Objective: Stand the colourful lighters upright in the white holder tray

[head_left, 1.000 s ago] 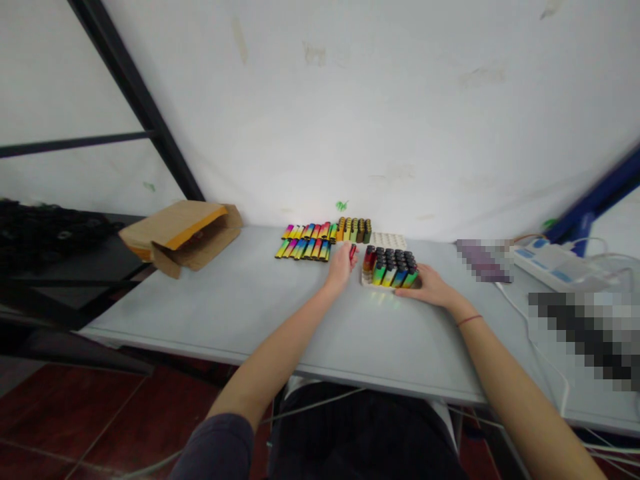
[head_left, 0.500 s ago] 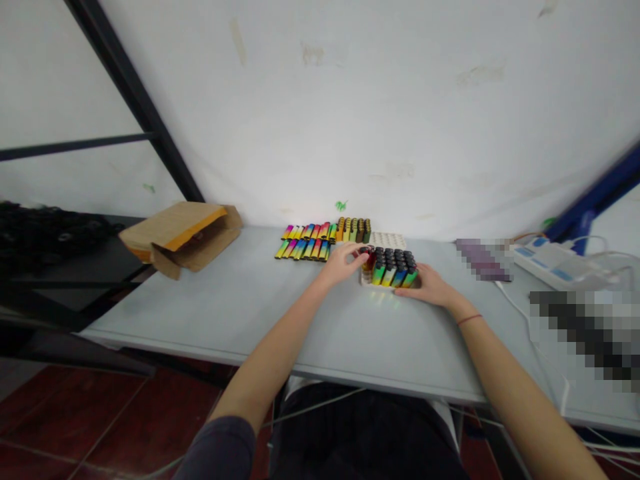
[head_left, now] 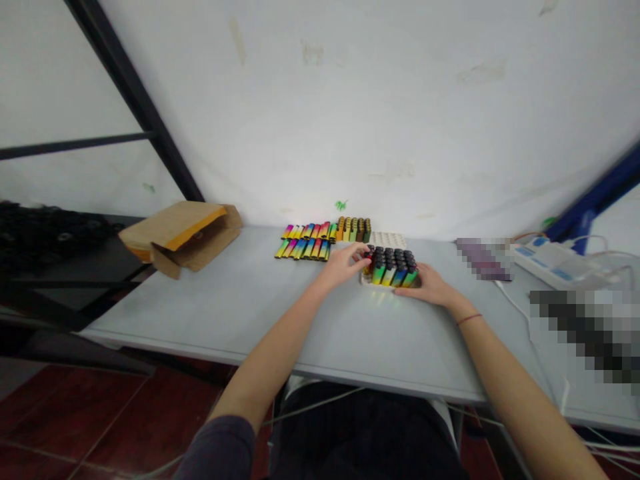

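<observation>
A white tray (head_left: 366,281) stands on the grey table (head_left: 280,313), filled with several upright lighters with black tops (head_left: 393,265). My left hand (head_left: 344,263) pinches a red lighter (head_left: 369,260) at the tray's left edge, fingers closed on it. My right hand (head_left: 431,286) rests against the tray's right side, fingers curled on its edge. Behind them several colourful lighters (head_left: 306,241) lie in two rows, and several more stand upright (head_left: 354,229).
An empty white tray (head_left: 388,239) lies behind the filled one. A brown cardboard box (head_left: 181,235) sits at the table's far left. A white power strip (head_left: 553,263) with cables lies at the right. A black metal frame (head_left: 135,100) rises on the left.
My left hand has carried the red lighter from beside the flat rows rightward to the tray's left edge. My right hand has stayed on the tray.
</observation>
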Demonstrator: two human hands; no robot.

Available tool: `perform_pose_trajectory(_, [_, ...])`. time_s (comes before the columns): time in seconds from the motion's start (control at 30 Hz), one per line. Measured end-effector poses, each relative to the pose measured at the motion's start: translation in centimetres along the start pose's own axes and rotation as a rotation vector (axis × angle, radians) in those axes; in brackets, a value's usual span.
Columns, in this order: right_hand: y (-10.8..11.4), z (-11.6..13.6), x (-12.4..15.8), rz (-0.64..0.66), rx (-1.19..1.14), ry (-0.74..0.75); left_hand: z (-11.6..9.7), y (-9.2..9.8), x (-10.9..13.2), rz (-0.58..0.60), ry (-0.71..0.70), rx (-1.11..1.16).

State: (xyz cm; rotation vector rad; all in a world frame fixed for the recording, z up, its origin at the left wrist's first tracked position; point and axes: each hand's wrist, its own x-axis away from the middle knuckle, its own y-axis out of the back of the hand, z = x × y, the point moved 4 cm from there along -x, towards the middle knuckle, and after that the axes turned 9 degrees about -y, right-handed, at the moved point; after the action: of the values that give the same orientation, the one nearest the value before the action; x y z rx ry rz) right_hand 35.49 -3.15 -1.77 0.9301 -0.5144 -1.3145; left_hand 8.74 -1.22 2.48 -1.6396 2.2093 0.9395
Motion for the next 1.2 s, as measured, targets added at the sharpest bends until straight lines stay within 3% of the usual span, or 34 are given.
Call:
perform_pose_trajectory(0.23, [-0.1,-0.1,0.0,-0.002,0.008,0.013,-1.4,0.0,0.1,0.047,-0.082,-0.289])
perform_pose_trajectory(0.33, [-0.2,-0.4,-0.1,0.0,0.026,0.018,-1.2,2.4,-0.4,-0.047,-0.065,-0.448])
perform_pose_trajectory(0.4, [-0.3,-0.6,-0.1,-0.007,0.046,0.013,-0.4,5.7,-0.3,-0.201,0.061,-0.586])
perform_pose_trajectory(0.5, [-0.4,-0.9,-0.2,-0.019,0.063,0.003,1.7,11.5,1.3,-0.41,0.421,-0.808])
perform_pose_trajectory(0.57, [-0.4,-1.1,-0.2,-0.017,0.057,0.01,3.3,14.6,3.1,-0.494,0.685,-0.849])
perform_pose_trajectory(0.63, [-0.5,-1.1,-0.2,-0.016,0.048,0.021,4.7,16.2,4.5,-0.488,0.842,-0.848])
perform_pose_trajectory(0.77, [-0.5,-1.1,-0.2,-0.021,0.052,0.033,6.3,16.5,5.2,-0.401,0.872,-0.886])
perform_pose_trajectory(1.0, [-0.4,-1.2,-0.2,-0.011,0.052,0.018,6.9,16.7,4.9,-0.363,0.903,-0.853])
perform_pose_trajectory(1.1, [-0.5,-1.3,-0.3,-0.015,0.052,0.026,7.0,17.2,4.9,-0.444,0.891,-0.817])
perform_pose_trajectory(1.2, [-0.5,-1.4,-0.3,-0.024,0.059,0.024,6.8,17.5,4.4,-0.604,0.742,-0.705])
